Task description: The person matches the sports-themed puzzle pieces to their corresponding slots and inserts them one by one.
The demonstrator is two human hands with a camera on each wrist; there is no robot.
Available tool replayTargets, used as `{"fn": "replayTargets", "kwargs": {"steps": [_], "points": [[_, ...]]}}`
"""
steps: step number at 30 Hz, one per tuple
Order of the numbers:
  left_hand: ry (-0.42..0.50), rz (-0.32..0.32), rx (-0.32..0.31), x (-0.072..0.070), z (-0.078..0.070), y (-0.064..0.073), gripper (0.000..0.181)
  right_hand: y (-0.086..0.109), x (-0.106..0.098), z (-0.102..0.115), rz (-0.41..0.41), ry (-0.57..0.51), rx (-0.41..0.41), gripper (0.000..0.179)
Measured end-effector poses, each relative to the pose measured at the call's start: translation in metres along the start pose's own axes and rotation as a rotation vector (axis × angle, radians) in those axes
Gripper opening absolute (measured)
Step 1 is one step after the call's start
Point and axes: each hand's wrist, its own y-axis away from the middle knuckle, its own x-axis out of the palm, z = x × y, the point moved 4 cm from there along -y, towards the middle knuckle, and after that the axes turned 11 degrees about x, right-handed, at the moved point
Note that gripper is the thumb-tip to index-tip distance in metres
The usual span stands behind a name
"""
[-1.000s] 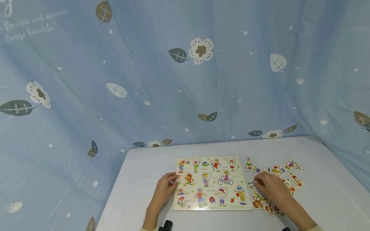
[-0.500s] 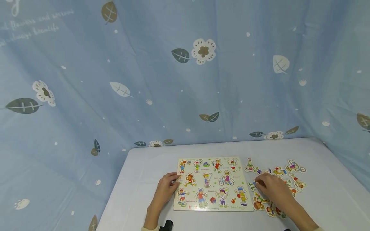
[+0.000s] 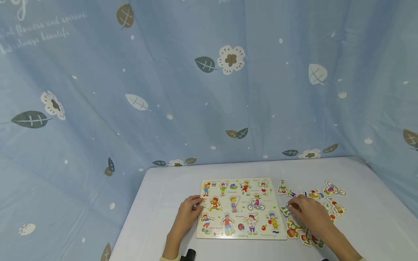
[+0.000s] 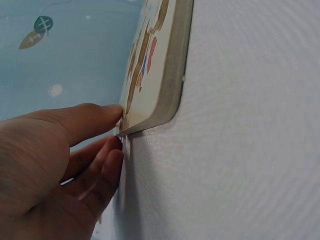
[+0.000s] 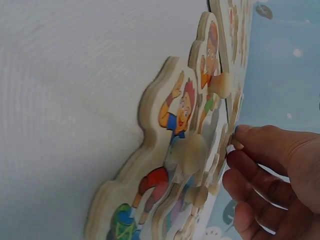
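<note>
A wooden knob puzzle board point(image 3: 241, 208) with printed sports figures lies flat on the white table. At its left edge my left hand point(image 3: 187, 214) pinches the rim, thumb on top and fingers against the side, as the left wrist view shows at the board's corner point(image 4: 150, 112). Right of the board, my right hand point(image 3: 308, 210) reaches into a group of loose puzzle pieces. In the right wrist view its thumb and index finger pinch the small wooden knob point(image 5: 237, 144) of a puzzle piece point(image 3: 285, 210), which the hand partly covers.
More knobbed pieces surround the right hand, among them a cyclist point(image 3: 334, 189) at the back and a red-haired figure point(image 5: 177, 112) close to the wrist camera. Behind the white table point(image 3: 183, 174) hangs a blue curtain point(image 3: 176, 87) with leaves and flowers.
The head view has shifted slightly, so everything sits a little farther right and lower. Both hands keep their places relative to the board and the pieces.
</note>
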Motion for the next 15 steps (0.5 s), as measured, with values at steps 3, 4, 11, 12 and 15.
{"fn": "replayTargets", "kwargs": {"steps": [3, 4, 11, 12, 15], "points": [[0.001, 0.001, 0.003, 0.000, 0.000, 0.000, 0.028, 0.000, -0.001, 0.002, 0.002, -0.001, -0.002, 0.013], [0.000, 0.001, 0.003, 0.000, 0.001, 0.000, 0.028, 0.000, -0.001, 0.004, 0.001, -0.002, -0.005, 0.012], [-0.005, -0.002, 0.004, 0.001, 0.003, 0.000, 0.029, 0.001, -0.002, 0.015, -0.044, 0.021, -0.068, 0.011], [-0.006, -0.004, 0.002, 0.001, 0.003, 0.000, 0.029, 0.001, -0.002, 0.017, -0.051, 0.025, -0.077, 0.011], [-0.002, -0.003, 0.003, 0.002, 0.003, 0.001, 0.029, 0.002, -0.002, 0.023, -0.062, 0.034, -0.096, 0.012]]}}
